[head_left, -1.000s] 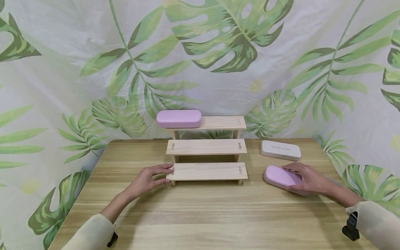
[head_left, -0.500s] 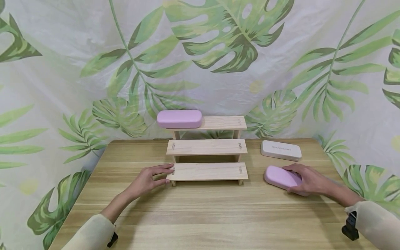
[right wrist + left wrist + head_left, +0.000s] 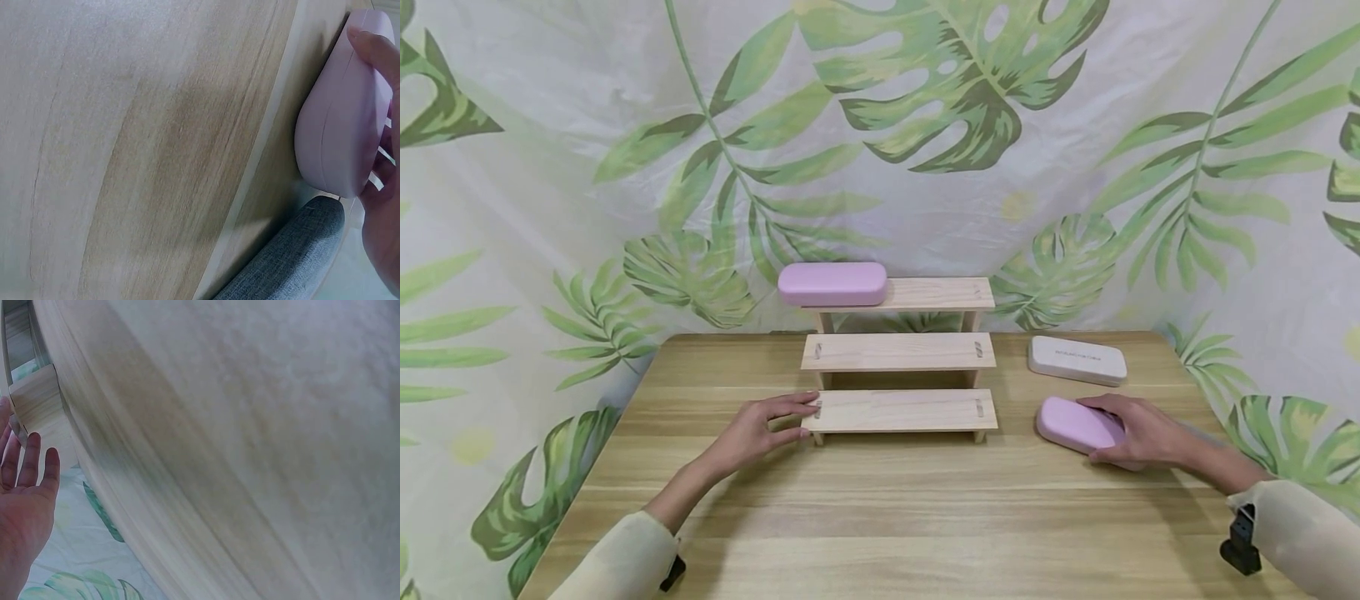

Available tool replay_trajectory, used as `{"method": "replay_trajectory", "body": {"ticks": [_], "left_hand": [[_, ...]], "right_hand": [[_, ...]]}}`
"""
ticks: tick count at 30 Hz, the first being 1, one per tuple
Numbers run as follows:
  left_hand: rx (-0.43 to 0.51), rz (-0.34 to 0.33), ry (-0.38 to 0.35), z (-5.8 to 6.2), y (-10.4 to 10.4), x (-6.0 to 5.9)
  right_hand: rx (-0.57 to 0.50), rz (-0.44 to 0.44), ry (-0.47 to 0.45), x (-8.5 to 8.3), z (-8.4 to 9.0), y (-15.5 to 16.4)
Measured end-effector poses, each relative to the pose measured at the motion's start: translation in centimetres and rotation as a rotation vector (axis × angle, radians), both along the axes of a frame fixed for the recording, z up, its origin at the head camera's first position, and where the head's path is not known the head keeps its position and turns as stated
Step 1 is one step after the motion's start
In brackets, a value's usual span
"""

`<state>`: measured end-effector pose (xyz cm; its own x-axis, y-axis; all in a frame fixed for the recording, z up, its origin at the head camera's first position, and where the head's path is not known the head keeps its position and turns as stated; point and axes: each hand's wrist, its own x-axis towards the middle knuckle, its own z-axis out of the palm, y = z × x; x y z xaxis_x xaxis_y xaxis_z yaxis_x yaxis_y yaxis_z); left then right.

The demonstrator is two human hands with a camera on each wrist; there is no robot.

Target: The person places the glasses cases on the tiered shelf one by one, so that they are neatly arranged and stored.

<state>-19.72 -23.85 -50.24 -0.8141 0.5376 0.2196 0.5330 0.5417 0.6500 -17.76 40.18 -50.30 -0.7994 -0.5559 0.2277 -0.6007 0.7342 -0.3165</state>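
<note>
My right hand (image 3: 1133, 431) grips a pink oblong case (image 3: 1070, 422) that lies on the wooden table (image 3: 880, 508), right of a three-step wooden rack (image 3: 898, 352). In the right wrist view my fingers (image 3: 375, 53) curl over the far edge of the case (image 3: 340, 119). My left hand (image 3: 765, 422) rests with straight fingers against the left end of the rack's lowest step (image 3: 901, 411). In the left wrist view that hand (image 3: 25, 500) lies flat beside a rack leg (image 3: 37, 406). A second pink case (image 3: 832, 284) sits on the left of the top step.
A white case (image 3: 1077, 359) lies flat at the back right of the table, behind the pink one. A leaf-print cloth (image 3: 925, 125) hangs close behind and around the table. Grey fabric (image 3: 287, 256) shows below the table edge in the right wrist view.
</note>
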Motion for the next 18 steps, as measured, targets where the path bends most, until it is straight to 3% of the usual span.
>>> {"method": "replay_trajectory", "body": {"ticks": [18], "left_hand": [[0.009,0.003,-0.019,-0.08,-0.08,-0.07]], "right_hand": [[0.016,-0.044,-0.01,-0.05,0.26,-0.33]]}}
